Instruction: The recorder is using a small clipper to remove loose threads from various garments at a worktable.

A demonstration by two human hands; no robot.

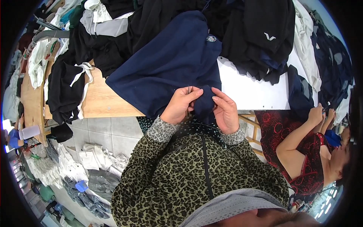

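Note:
A navy blue garment [170,60] with a small light emblem lies spread over the table's near edge, one part of it raised between my hands. My left hand [180,105] pinches this part between thumb and fingers. A thin grey metal tip [189,89] pokes up from the same hand; the rest of that tool is hidden. On the other side, my right hand [227,112] grips the cloth's edge between thumb and fingertips, close to the left one.
Black garments [257,38] are heaped across the back of the wooden table [102,102], which has a white section [242,87]. A co-worker [298,151] at the right handles dark cloth. White bundles [94,157] and plastic-wrapped piles [102,183] lie on the floor at left.

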